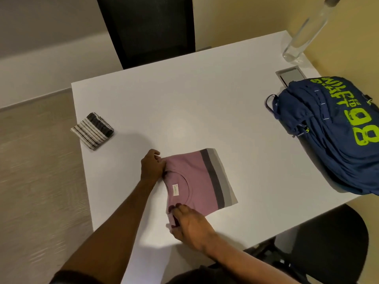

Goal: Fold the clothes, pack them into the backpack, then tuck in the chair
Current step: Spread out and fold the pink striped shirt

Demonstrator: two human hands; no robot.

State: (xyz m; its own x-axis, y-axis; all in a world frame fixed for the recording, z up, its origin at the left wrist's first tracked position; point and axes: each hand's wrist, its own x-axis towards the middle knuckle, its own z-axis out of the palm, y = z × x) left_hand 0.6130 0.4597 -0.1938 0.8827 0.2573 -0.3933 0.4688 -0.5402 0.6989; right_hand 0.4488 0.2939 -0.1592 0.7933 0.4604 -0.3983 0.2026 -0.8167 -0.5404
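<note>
Gripped at its collar-side corners by the right hand (190, 226) and left hand (152, 166), the folded pink T-shirt (202, 181) is laid flat on the white desk (205, 109).

A white bench (205, 99) with square corners fills the middle of the view, a brushed-metal cable hatch (291, 75) set flush into its top near the far right edge and a soft pale sheen of light on its surface. Behind its far edge stands the tall black mesh back of an office chair (147, 27), against a warm yellowish wall (235, 17) that turns greyer to the left, where a pale skirting band (51, 58) meets beige textured carpet (41, 181). The dark rounded seat of a second chair (332, 242) shows just beside the bench's near right edge.
</note>
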